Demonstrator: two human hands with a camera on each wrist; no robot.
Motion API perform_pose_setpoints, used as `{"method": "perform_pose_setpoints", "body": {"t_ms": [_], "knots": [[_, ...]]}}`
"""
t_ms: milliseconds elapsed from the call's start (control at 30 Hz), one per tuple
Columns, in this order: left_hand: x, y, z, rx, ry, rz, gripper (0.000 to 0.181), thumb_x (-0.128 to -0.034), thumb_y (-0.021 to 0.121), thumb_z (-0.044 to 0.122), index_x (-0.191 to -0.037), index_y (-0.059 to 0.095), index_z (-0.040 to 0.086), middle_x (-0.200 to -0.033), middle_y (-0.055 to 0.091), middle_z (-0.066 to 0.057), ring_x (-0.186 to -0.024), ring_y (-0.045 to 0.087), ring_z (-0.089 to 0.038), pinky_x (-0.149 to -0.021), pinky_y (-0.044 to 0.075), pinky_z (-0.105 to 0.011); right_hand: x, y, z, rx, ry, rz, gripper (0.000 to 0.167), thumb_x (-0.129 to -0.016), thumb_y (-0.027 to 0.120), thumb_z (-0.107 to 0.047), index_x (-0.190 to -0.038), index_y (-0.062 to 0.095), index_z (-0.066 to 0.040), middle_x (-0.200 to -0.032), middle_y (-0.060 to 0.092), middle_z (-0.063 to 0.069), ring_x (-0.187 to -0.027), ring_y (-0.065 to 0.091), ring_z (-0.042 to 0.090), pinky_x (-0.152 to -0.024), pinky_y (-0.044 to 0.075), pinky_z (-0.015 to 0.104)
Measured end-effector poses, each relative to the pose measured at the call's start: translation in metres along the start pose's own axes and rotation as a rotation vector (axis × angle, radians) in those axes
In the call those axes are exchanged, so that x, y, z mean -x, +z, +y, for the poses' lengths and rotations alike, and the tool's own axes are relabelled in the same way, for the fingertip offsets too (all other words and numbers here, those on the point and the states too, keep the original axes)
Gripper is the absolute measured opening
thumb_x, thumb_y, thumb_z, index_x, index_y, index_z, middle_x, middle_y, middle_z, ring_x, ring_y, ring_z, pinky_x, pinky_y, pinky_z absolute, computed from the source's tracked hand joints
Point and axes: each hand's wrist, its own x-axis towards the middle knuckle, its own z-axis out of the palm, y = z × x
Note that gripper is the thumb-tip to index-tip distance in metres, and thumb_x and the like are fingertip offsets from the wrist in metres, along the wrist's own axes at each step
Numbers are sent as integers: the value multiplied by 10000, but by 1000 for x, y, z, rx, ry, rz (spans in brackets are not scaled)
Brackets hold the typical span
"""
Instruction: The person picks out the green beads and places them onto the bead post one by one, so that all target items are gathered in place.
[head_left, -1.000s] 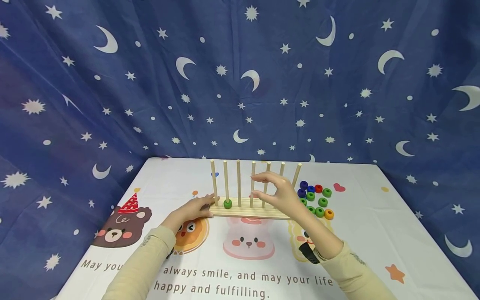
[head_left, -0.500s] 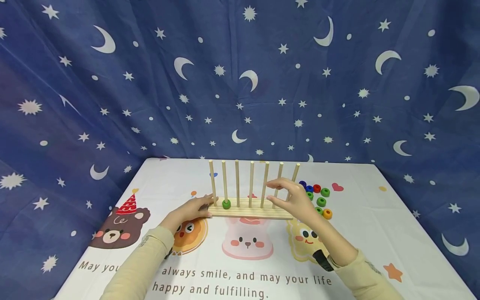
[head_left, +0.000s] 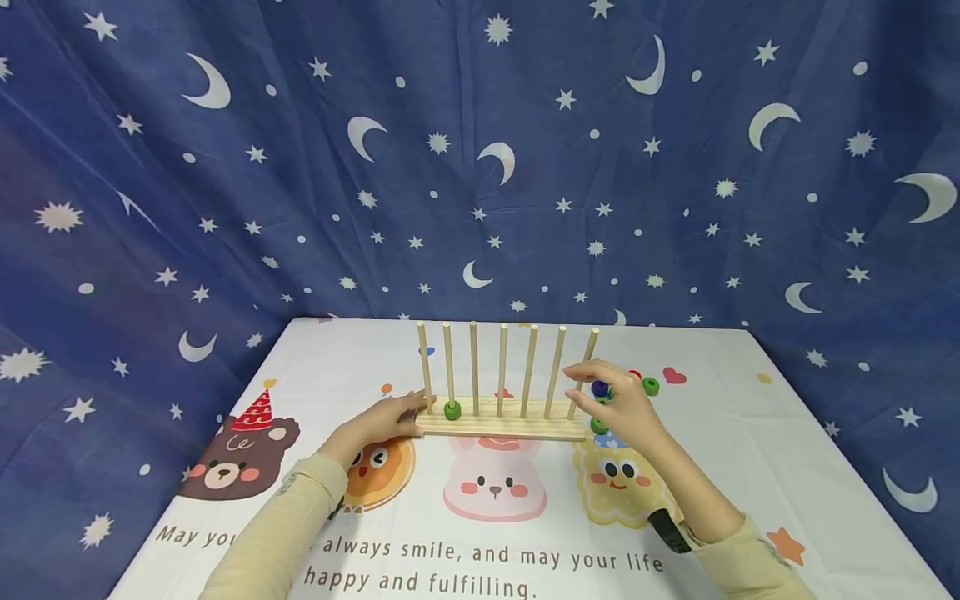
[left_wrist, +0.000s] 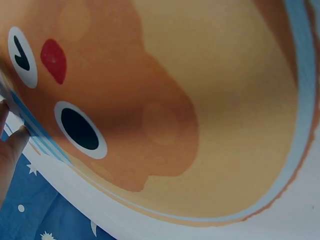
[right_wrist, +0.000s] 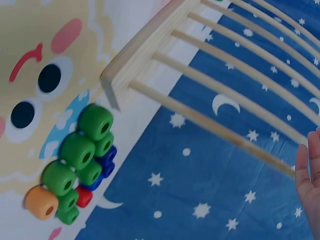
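Pale wooden seven-peg rack (head_left: 498, 428) at twelve o'clock: brace its nine-o'clock end in the gripping left hand (head_left: 384, 418), lowering the spread, empty right hand (head_left: 626, 407) over round, holed green beads (right_wrist: 73, 148) at its three.

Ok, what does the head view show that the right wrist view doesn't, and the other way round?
Only the head view: the left hand gripping one end of the wooden peg rack, and the printed bear.

Only the right wrist view: the orange bead; in the head view, the right hand seems to cover that spot.

Both: the rack, at least part of the right hand, and loose green beads near the rack's other end.
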Motion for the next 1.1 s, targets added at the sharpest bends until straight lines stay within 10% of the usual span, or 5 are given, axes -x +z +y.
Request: {"method": "perform_pose_setpoints", "body": {"t_ms": [767, 1100], "knots": [[1, 0, -1, 2, 2, 8, 614, -866, 646, 283, -1403, 448, 61, -1514, 300, -190, -1375, 294, -429, -1113, 274, -546, -2, -35, -3, -11, 152, 203, 183, -766, 652, 169, -947, 644, 140, -891, 669, 275, -815, 524, -172, -745, 425, -6], [-2, 0, -2, 0, -11, 3, 615, -870, 648, 296, -1411, 444, 85, -1518, 301, -170, -1378, 295, -420, -1108, 271, -563, 15, -32, 59, -12, 300, 241, 149, -832, 653, 65, -979, 664, 83, -929, 681, 252, -781, 523, -183, -733, 432, -13]]}}
